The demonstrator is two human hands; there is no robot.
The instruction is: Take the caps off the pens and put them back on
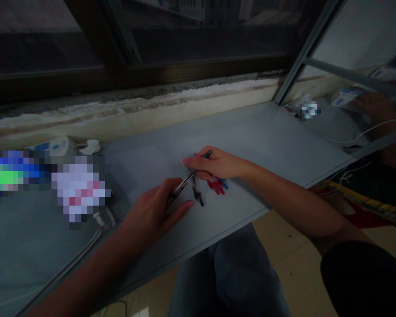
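My right hand (pixel 214 163) pinches a dark, shiny pen (pixel 185 179) between thumb and fingers, its upper end poking out above the hand. The pen slants down to my left hand (pixel 156 204), whose fingers are closed around its lower end, with the thumb held off to the side. Between the hands, black pen-like pieces (pixel 198 196) lie on the grey tabletop (pixel 171 233). Just below my right hand, several red pieces (pixel 217 186) and a blue piece (pixel 224 183) lie close together, partly hidden by that hand. Dim light hides their exact kind.
On the left stand a white roll (pixel 62 146), a pixelated white box (pixel 82 187) and a white cable (pixel 86 244). A metal frame (pixel 293 79) rises at the right. Behind it, another person's hand (pixel 374 105) is near a white packet (pixel 346 97). A window (pixel 204 39) runs along the back.
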